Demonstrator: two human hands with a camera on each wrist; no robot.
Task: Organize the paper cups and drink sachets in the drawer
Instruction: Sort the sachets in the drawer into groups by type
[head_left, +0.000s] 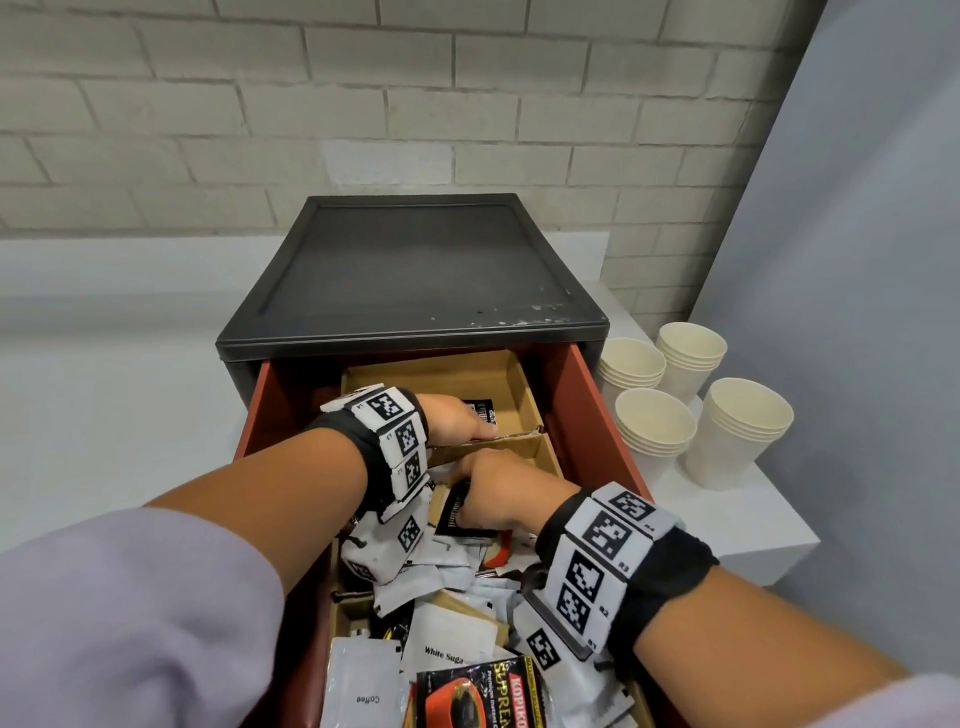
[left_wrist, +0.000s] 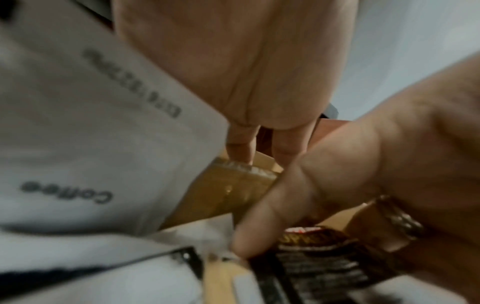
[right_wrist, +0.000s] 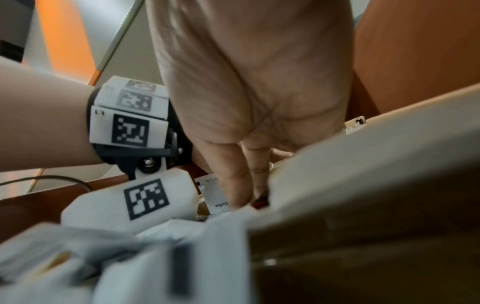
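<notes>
Fingertips of both hands are out of sight in the head view, buried among cardboard and packets inside the red drawer. The left hand reaches into the far cardboard compartment, its fingers lying over a black sachet whose white lettering is too small to read; whether it grasps that sachet or only rests on it, I cannot tell. From its own wrist camera the fingers look fairly straight, tips dipping behind a taped cardboard edge, and everything there is blurred. The right hand, just nearer than the left, has its fingers curled around a second black sachet, pinching it above the loose pile; its print is also unreadable. In the right wrist view a pale blurred flap covers most of what the fingers touch.

Nearer than both hands lies the heap of white sachets. One reads "Coffee", another "White Suga" with the rest covered. A black and red packet, cut off by the bottom edge, shows "KOPIKO" and "SUPRE". The left wrist camera also catches "Coffee" on a white sachet.

To the right of the right hand, four stacks of cream paper cups stand on the white bench, outside the drawer. Beyond the hands sits the dark cabinet top.
</notes>
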